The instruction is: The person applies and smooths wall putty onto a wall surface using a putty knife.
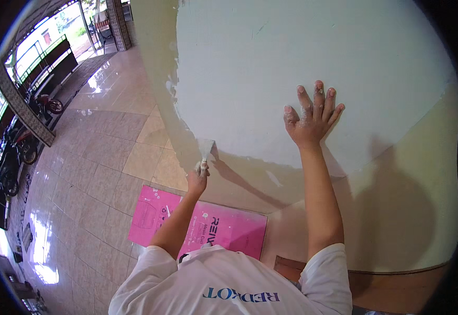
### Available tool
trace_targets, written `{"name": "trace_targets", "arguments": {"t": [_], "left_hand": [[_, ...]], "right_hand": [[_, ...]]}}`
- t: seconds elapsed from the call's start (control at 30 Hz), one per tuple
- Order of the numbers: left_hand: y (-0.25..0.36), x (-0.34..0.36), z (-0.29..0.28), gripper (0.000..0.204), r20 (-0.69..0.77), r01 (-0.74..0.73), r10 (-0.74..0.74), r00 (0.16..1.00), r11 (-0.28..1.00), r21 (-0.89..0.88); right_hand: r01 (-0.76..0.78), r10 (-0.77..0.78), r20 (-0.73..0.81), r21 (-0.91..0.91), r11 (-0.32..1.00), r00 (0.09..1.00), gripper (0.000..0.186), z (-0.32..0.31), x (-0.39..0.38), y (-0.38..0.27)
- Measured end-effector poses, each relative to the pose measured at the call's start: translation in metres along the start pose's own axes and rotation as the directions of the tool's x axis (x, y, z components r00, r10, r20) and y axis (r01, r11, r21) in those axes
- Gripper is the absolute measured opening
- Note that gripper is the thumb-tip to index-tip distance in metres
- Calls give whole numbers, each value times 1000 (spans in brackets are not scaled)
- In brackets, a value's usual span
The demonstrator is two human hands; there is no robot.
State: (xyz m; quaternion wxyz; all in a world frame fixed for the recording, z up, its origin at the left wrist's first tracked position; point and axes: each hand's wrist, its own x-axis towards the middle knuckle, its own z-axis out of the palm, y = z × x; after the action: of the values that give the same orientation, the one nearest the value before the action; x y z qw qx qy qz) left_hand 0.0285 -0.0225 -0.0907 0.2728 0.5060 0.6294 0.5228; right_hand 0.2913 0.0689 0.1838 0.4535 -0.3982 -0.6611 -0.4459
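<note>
My left hand (198, 179) is closed round the handle of a putty knife (206, 147). The knife's broad blade points up against the wall, at the lower left border of a white plaster patch (250, 79). My right hand (311, 122) lies on the white patch with its fingers spread, holding nothing. White smears show on the fingers of both hands. Below and left of the patch, the bare wall (239, 176) is beige, with a few white spots on it.
A flattened pink cardboard sheet (239, 236) lies on the tiled floor (92, 173) by the wall's foot. Motorcycles (19, 152) stand beyond a pillar (22, 105) at the far left, near a dark gate (56, 63). Brown skirting (407, 286) runs along the lower right.
</note>
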Motion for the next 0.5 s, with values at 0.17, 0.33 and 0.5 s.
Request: {"name": "trace_targets", "arguments": {"t": [0.17,0.33,0.5], "left_hand": [[43,35,-18,50,-15,-40,39,999,998,-48],[98,58,-36,49,-9,-83,82,997,982,-168],[58,22,-19,50,-17,-46,43,999,985,-166]], "right_hand": [[4,-4,-18,0,1000,1000,47,2,2,0],[1,-1,-10,14,1000,1000,49,0,-2,4],[-5,5,7,11,1000,1000,51,1,0,-1]]}}
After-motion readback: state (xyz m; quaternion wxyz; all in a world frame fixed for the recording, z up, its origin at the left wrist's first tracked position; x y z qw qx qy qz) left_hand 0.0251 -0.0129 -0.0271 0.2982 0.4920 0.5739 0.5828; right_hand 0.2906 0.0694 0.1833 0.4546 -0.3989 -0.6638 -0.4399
